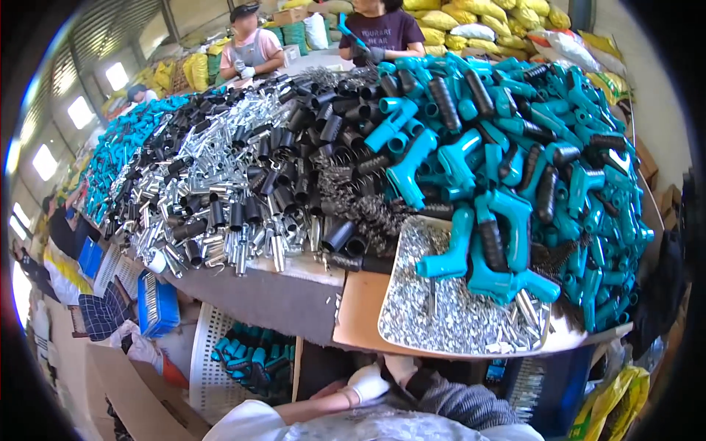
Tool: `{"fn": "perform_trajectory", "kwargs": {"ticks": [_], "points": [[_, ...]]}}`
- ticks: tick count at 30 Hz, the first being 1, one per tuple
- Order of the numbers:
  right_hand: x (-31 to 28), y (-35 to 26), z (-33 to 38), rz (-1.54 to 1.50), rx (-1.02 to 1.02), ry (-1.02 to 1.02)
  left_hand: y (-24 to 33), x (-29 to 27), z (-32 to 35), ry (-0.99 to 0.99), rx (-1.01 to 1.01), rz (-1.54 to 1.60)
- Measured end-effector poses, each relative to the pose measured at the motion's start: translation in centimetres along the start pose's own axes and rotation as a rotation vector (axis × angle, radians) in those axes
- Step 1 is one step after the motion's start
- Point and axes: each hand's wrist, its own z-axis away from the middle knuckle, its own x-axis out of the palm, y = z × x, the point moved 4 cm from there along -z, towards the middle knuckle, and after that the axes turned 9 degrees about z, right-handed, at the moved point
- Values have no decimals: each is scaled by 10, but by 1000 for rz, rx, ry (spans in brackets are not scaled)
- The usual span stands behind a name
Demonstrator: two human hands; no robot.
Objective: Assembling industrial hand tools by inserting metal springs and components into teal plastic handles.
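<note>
A worker's gloved left hand (369,384) and right hand (401,367) meet low at the near edge of a table (265,294), their grip too obscured to make out. Above them, teal pistol-shaped housings (412,167) lie heaped, several resting across a tray (382,323) of small silvery pieces. Black sleeves (332,129) and shiny metal parts (213,167) spread leftward; beyond stand two co-workers (254,50) and stacked yellow sacks (482,11).

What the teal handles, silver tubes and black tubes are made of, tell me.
Teal handles: probably hard plastic, glossy, judging by bright highlights on smooth moulded curves.
Silver tubes: likely metal, polished or plated, given their sharp, mirror-like glints.
Black tubes: perhaps plastic or rubber, with a soft sheen; the look doesn't settle which.
</note>
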Motion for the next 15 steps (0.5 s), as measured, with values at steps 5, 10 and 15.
{"fn": "perform_trajectory", "kwargs": {"ticks": [5,10,15], "points": [[-10,-8,0,50,-6,94,-8,29,-2,-32,-258,-150],[-31,-32,9,91,-1,192,11,18,-4,-33,488,-289],[-30,-27,6,226,63,-3,24,-2,-12,-80,-176,0]]}}
